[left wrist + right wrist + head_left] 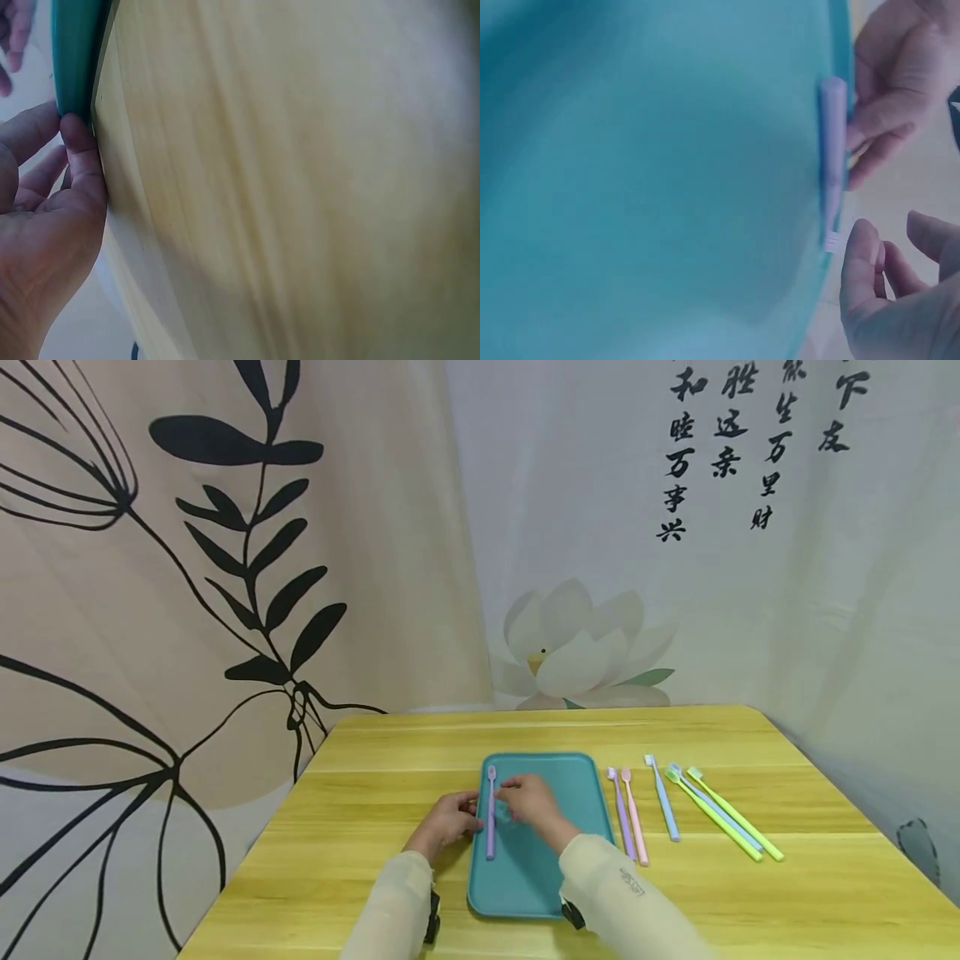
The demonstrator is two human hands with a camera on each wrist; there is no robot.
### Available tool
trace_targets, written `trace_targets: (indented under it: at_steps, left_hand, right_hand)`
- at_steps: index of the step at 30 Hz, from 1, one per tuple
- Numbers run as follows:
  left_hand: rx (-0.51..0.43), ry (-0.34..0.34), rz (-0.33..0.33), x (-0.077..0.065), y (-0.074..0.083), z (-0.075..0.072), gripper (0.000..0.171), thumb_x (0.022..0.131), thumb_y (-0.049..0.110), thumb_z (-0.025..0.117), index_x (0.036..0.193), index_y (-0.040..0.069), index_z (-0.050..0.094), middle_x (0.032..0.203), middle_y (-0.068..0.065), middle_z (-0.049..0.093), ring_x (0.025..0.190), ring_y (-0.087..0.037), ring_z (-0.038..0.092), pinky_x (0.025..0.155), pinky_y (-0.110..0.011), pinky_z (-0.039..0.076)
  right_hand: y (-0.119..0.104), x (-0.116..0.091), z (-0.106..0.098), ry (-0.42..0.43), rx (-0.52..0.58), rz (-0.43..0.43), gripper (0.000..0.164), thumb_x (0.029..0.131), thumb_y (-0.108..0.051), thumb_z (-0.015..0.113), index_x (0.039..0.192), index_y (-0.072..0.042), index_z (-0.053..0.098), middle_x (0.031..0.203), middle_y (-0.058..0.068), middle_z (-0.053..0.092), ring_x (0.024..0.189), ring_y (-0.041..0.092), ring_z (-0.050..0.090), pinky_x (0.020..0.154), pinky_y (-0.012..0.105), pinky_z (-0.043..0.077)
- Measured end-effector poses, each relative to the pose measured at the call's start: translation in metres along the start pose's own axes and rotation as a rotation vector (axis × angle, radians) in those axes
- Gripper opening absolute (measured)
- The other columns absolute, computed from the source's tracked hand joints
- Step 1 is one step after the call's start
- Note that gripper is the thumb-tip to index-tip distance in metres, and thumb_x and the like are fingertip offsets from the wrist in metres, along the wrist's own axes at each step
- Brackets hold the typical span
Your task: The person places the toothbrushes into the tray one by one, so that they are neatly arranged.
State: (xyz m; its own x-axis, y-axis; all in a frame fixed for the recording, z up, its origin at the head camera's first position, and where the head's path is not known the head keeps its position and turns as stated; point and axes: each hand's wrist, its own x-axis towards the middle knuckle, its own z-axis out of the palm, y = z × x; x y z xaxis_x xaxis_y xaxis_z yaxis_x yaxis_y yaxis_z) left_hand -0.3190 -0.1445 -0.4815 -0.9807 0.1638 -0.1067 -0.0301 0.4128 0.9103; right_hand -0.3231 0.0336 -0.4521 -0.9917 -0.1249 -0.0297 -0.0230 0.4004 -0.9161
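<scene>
Pinching the left rim of the teal tray [540,877] between thumb and fingers of the left hand [447,820], probably to steady the tray against a nudge from inside. Hovering over the tray's left part with the right hand [531,800], with fingers loosely bent, thumb apart, gripping nothing; just beside a lilac toothbrush [491,827], seemingly apart from its head in the right wrist view, though hard to tell from the head view.

Placed inside the tray, close along the left wall, with head toward far and handle toward near; perhaps set so to leave bare space on the right.

To the right of the tray, on the tabletop [405,743], a purple toothbrush [622,818] and a pink toothbrush [635,818] side by side, likely handy for the right hand. Farther right, a blue toothbrush [663,802] alone, then two green toothbrushes [716,817] with a second blue toothbrush [720,811] between, slanting toward near right. All with heads far and handles near, probably for easy reach from the near side.
</scene>
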Motion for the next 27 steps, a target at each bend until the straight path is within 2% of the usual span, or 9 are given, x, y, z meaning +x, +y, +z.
trace_targets:
  at_steps: [6,11,16,21,27]
  left_hand:
    - [0.0,0.007,-0.022,0.0,-0.002,0.0,0.06,0.085,-0.009,0.067,0.142,-0.007,0.048,0.103,-0.012,0.058,0.083,-0.02,0.056,0.071,-0.03,0.05]
    - [-0.001,0.001,-0.017,0.0,-0.001,0.0,0.062,0.084,-0.009,0.067,0.143,-0.007,0.047,0.104,-0.013,0.058,0.085,-0.02,0.056,0.072,-0.03,0.05]
    - [-0.024,-0.006,-0.007,-0.001,-0.002,0.0,0.062,0.084,-0.01,0.066,0.143,-0.008,0.046,0.103,-0.014,0.056,0.084,-0.02,0.054,0.072,-0.029,0.05]
    - [-0.046,-0.004,-0.015,-0.001,-0.003,-0.001,0.061,0.084,-0.011,0.066,0.142,-0.008,0.047,0.101,-0.014,0.054,0.082,-0.019,0.054,0.071,-0.028,0.05]
    - [-0.047,-0.009,-0.009,0.001,-0.001,-0.001,0.06,0.084,-0.011,0.066,0.141,-0.008,0.047,0.102,-0.014,0.055,0.083,-0.019,0.054,0.07,-0.027,0.05]
  right_hand:
    - [-0.008,-0.002,-0.021,-0.039,0.106,-0.026,0.031,0.097,-0.014,0.064,0.121,0.005,0.065,0.108,0.015,0.068,0.097,0.038,0.064,0.073,0.036,0.057]
    - [-0.011,-0.007,-0.049,-0.056,0.127,-0.049,0.031,0.099,-0.015,0.062,0.124,0.003,0.065,0.115,0.015,0.066,0.103,0.037,0.063,0.08,0.04,0.057]
    - [-0.009,-0.012,-0.083,-0.039,0.116,-0.042,0.034,0.099,-0.017,0.062,0.127,0.001,0.063,0.12,0.017,0.064,0.103,0.032,0.063,0.083,0.04,0.056]
    - [-0.003,-0.016,-0.119,-0.009,0.072,-0.044,0.038,0.101,-0.019,0.059,0.133,0.002,0.059,0.127,0.021,0.06,0.108,0.035,0.062,0.087,0.042,0.054]
    - [0.017,-0.021,-0.166,0.047,0.038,-0.025,0.044,0.103,-0.022,0.055,0.137,0.005,0.053,0.133,0.026,0.055,0.112,0.038,0.059,0.091,0.042,0.052]
